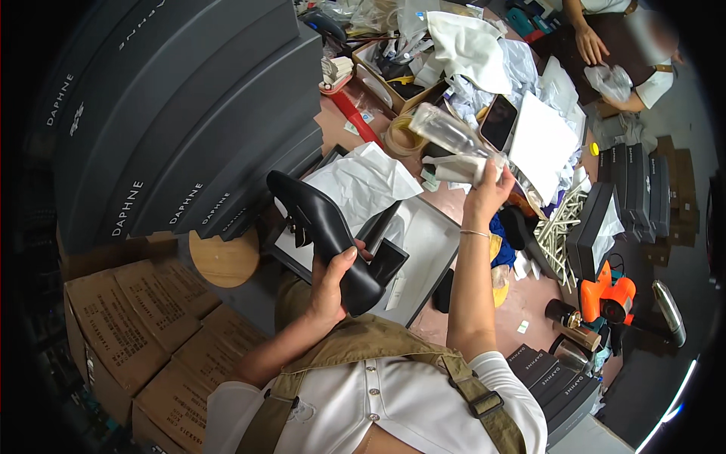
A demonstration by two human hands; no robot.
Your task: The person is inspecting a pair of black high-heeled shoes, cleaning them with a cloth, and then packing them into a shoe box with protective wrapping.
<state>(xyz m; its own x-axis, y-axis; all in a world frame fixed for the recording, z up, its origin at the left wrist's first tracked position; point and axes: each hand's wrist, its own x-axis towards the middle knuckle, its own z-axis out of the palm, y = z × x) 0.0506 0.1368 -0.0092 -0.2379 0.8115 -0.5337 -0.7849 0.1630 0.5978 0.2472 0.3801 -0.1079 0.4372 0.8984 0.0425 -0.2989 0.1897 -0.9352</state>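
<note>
We grip the black heeled shoe (325,242) with our left hand (331,284), fingers wrapped around its middle. Our right hand (488,189), at two o'clock, pinches clear plastic wrap (450,132) at its fingertips.

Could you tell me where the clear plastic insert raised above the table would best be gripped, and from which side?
Probably at its lower right end, from below, where the right hand already pinches it. The clear plastic insert is long and slim, slanting up to the left, so its free far end offers less control. The left hand holds the black shoe.
</note>
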